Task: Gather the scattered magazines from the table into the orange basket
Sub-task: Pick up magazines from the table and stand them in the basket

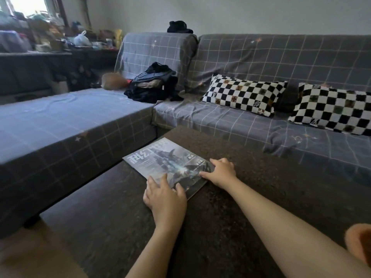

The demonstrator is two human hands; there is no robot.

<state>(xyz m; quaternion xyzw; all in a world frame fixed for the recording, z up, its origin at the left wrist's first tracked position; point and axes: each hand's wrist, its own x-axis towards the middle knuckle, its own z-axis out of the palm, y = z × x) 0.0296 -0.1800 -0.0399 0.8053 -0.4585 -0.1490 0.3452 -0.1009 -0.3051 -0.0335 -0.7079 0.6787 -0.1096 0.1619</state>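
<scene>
We log the magazine (168, 165) as paper with a glossy cover that catches a pale sheen. The table (251, 197) under it wears a dark, matt, coarse-napped cloth (like short pile carpet). The sofa (261, 63) cover is thin woven cloth, matt, creased in places. Both pillows (244, 93) look like soft, slightly fuzzy fabric. The bag (154, 85) on the sofa seems smooth synthetic cloth with a faint shine.

A glossy grey magazine (170, 163) with a dark sci-fi cover lies closed and flat on the dark speckled counter (261, 197), its title pointing to ten o'clock.
</scene>
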